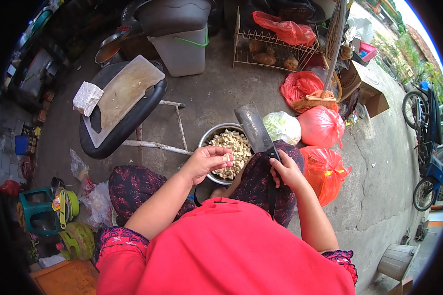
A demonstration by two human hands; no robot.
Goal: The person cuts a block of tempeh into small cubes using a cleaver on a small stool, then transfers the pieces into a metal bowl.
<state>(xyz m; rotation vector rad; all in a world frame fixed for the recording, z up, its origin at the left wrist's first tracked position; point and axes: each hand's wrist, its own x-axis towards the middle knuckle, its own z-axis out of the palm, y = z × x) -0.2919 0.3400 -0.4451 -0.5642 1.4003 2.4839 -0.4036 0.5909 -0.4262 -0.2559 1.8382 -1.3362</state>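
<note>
Left hand (202,164) is pinching a small pale piece (228,158) with an orange tint between thumb and fingertips, over the near left part of a round metal bowl (206,138). Bowl is standing on the grey concrete floor (221,88) between the knees and is holding a heap of pale cubes (234,145). Right hand (288,172) is closing around the black handle of a cleaver (253,127); its broad grey blade is pointing up and leftward, beside the bowl's right side. Whether the right hand is touching the thigh below it: cannot tell. The person is sitting, wearing a red top (221,246) and dark patterned trousers (140,189). Ahead and to the left, a worn cutting board (128,93) is lying across a black-topped stand (150,105), with a whitish block (87,98) sitting at the board's left edge. To the right of the bowl, a pale green bag (282,128), a knotted pink bag (321,126) and an orange-red bag (324,177) are resting close together. Farther ahead, a wire rack (238,46) is standing beside a grey bin (179,54) with a green handle.
</note>
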